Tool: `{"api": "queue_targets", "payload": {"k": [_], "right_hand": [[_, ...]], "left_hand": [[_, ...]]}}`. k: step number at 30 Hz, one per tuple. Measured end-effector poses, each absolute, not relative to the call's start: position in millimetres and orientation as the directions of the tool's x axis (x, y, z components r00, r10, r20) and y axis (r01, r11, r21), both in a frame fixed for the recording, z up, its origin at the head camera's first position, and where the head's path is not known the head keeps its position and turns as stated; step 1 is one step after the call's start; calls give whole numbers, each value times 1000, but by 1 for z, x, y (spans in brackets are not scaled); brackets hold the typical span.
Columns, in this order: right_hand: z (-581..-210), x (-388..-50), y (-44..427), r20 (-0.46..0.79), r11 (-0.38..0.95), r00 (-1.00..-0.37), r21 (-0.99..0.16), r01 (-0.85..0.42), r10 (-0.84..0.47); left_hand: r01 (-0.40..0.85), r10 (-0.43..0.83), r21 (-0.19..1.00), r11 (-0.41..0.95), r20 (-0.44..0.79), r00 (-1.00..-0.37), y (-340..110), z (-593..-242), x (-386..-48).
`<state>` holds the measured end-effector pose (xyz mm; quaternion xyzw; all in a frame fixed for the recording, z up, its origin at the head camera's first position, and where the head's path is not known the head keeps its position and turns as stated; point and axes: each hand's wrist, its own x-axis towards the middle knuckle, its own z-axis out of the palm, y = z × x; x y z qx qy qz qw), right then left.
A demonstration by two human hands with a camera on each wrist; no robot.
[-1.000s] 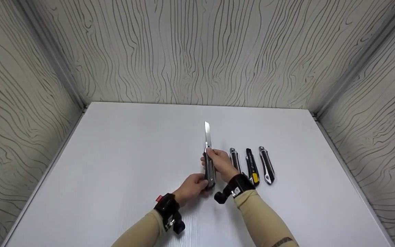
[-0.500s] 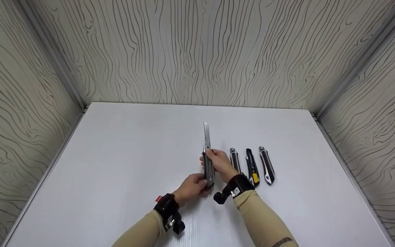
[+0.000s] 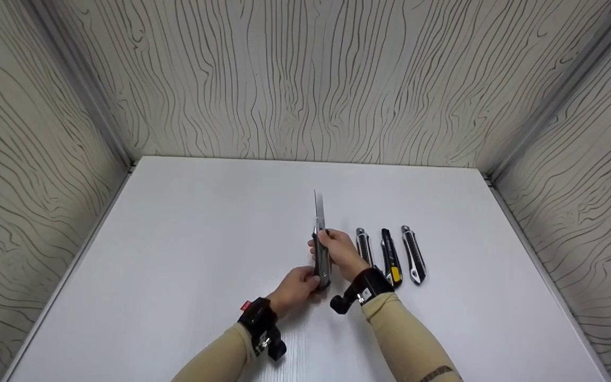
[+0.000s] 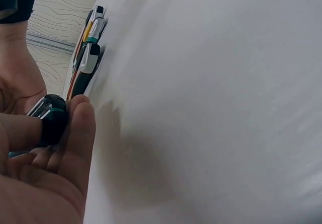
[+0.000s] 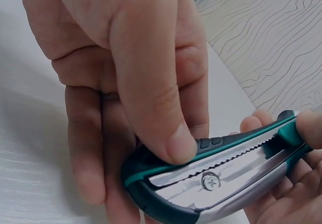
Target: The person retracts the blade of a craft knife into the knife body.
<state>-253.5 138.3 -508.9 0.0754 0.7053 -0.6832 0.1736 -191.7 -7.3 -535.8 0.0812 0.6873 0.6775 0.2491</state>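
Note:
A snap-off utility knife [image 3: 322,262] in black, green and silver is held above the table, its long blade [image 3: 320,207] extended and pointing away from me. My right hand [image 3: 341,250] grips the front of the handle, with the thumb at the green slider [image 5: 289,133] in the right wrist view. At the butt end, my left hand [image 3: 295,287] pinches the handle; its thumb [image 5: 163,118] presses beside the screw. The left wrist view shows the dark butt [image 4: 54,126] between the left thumb and fingers.
Three more utility knives lie side by side to the right: one silver and black [image 3: 362,245], partly behind the right hand and wrist, one black with a yellow part [image 3: 390,260], and another silver and black [image 3: 414,255]. Patterned walls [image 3: 305,79] enclose the white table [image 3: 204,223].
The knife has rolled slightly in my hands, so the blade shows narrower, and its tip has shifted a little left. Both hands keep their hold. The knives on the table lie unmoved.

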Motion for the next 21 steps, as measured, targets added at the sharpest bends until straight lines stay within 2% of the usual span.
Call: {"api": "queue_targets", "payload": {"k": [8, 12, 16, 21], "right_hand": [[-508, -253, 139, -331, 29, -934, -944, 330, -137], [-505, -253, 139, -339, -21, -930, -938, 345, -145], [-505, -254, 138, -338, -76, -925, -932, 355, -172], [-505, -253, 138, -310, -73, -929, -941, 330, -200]], "left_hand": [[-285, 454, 959, 4, -255, -854, -9, -539, -192], [-327, 494, 944, -40, -266, -827, -11, -540, -192], [-312, 525, 948, -55, -238, -817, -11, -541, -193], [-272, 532, 960, -67, -196, -823, -10, -543, -193]]}}
